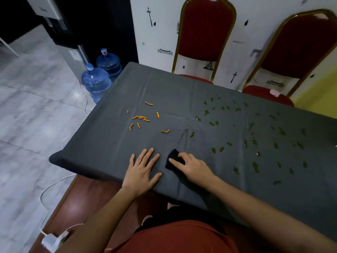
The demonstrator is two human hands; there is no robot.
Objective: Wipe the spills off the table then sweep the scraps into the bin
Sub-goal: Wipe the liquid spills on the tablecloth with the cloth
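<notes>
Near edge of the dark grey cloth-covered tabletop [164,84], roughly mid-span: both hands down. Left hand [143,168] lies flat, palm down, fingers straight and spread, holding nothing. Right hand [193,167] sits just beside it, fingers curled over a small crumpled black cloth [173,155] and gripping it against the tabletop.

Orange stick-shaped scraps [141,117] are scattered loosely on the left half, about midway between near and far edges, apart from both hands. One curved piece lies closest to centre.

Greenish liquid spills [255,141], many small droplets and blots, cover the right half from far edge towards near edge. The closest blots are just right of the black cloth, not touching it. A thin wet streak runs from the cloth towards the tabletop centre.

Far edge: two red padded chairs with gold frames [204,30]. Off the far-left corner, two blue plastic water jugs [96,81] stand on the grey tile floor [36,99].
</notes>
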